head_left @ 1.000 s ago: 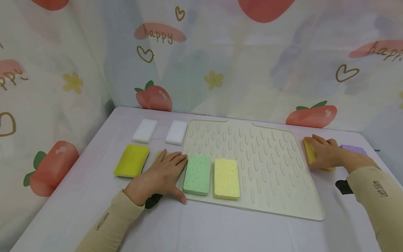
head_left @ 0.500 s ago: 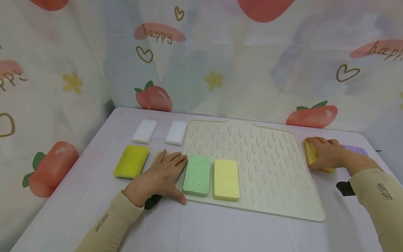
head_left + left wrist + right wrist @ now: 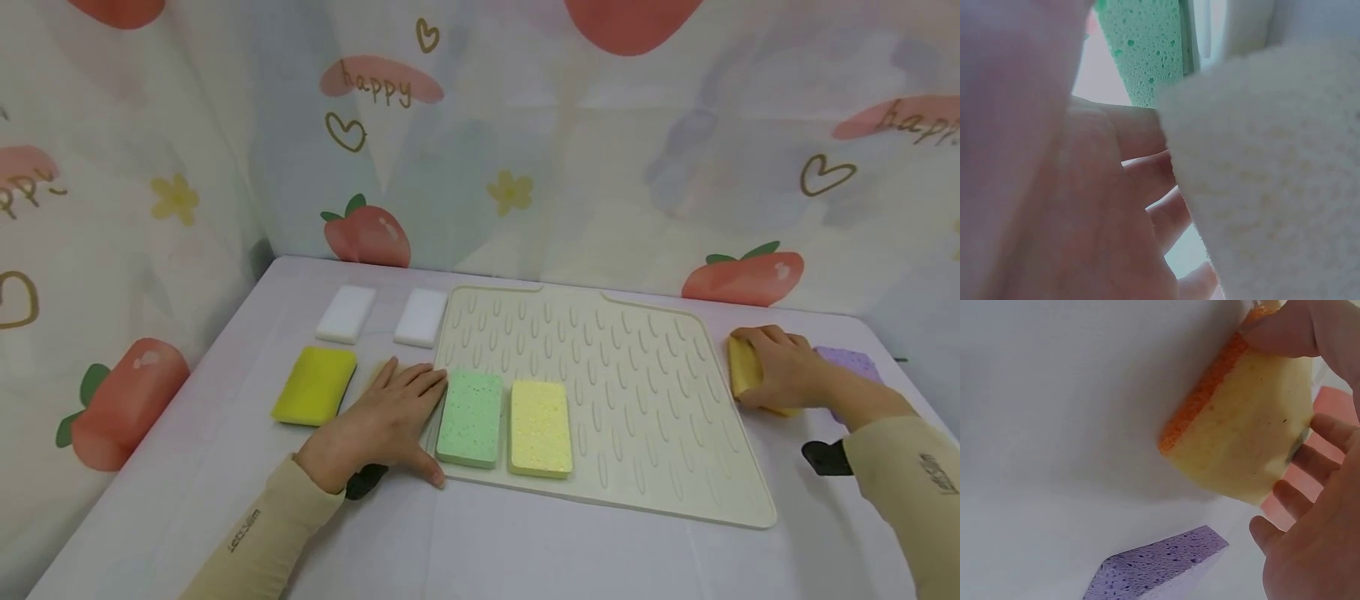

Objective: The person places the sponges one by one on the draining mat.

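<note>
My left hand [image 3: 378,425] lies with fingers spread over a pale beige sponge, its fingertips at the mat's left edge. Most of that beige sponge [image 3: 385,372] is hidden in the head view; a pale sponge [image 3: 1272,181] fills the right of the left wrist view. My right hand [image 3: 791,371] grips a yellow sponge with an orange layer [image 3: 744,367], right of the mat. In the right wrist view, the thumb is on the orange side of this sponge [image 3: 1241,425] and the fingers are across from it. A purple sponge [image 3: 850,363] sits just beyond my right wrist.
A cream ridged drying mat [image 3: 637,400] covers the table's middle. On it lie a green sponge [image 3: 470,418] and a light yellow sponge [image 3: 540,428], side by side. Two white sponges [image 3: 346,314] and a bright yellow sponge [image 3: 314,385] lie to the left. Patterned cloth stands behind.
My right hand and the sponge in it have shifted slightly to the right, and the forearm has swung a little outward. The left hand stays in place.
</note>
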Available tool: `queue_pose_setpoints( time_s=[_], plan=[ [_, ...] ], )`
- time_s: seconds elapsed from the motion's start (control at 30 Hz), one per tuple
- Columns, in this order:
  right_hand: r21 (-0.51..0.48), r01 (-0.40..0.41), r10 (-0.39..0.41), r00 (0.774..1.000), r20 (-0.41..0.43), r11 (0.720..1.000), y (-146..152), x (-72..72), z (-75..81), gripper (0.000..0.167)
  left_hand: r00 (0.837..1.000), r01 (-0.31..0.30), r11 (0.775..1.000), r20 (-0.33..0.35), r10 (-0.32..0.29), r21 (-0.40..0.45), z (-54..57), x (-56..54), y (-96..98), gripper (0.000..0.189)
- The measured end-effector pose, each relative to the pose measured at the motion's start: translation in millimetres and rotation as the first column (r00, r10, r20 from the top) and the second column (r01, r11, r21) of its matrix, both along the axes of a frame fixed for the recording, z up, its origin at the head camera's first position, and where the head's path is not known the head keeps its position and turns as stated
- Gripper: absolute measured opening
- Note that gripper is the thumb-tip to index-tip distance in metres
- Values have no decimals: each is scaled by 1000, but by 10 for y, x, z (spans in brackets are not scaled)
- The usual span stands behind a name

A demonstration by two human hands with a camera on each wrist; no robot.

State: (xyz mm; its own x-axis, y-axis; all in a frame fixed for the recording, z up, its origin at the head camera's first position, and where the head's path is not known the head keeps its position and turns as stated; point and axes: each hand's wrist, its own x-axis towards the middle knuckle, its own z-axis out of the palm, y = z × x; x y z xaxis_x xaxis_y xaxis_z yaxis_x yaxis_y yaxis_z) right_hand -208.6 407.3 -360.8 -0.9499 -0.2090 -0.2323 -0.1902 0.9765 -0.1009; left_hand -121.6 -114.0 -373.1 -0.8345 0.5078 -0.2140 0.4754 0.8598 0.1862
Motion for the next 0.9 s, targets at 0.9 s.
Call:
queue_pose_setpoints(
  time_s=[0.9],
  plan=[
    [-142,5,-15,998,-65,990,-63,273,151,98,1000,2,1000,-4,-2,-4,10,5,4,128]
  ],
)
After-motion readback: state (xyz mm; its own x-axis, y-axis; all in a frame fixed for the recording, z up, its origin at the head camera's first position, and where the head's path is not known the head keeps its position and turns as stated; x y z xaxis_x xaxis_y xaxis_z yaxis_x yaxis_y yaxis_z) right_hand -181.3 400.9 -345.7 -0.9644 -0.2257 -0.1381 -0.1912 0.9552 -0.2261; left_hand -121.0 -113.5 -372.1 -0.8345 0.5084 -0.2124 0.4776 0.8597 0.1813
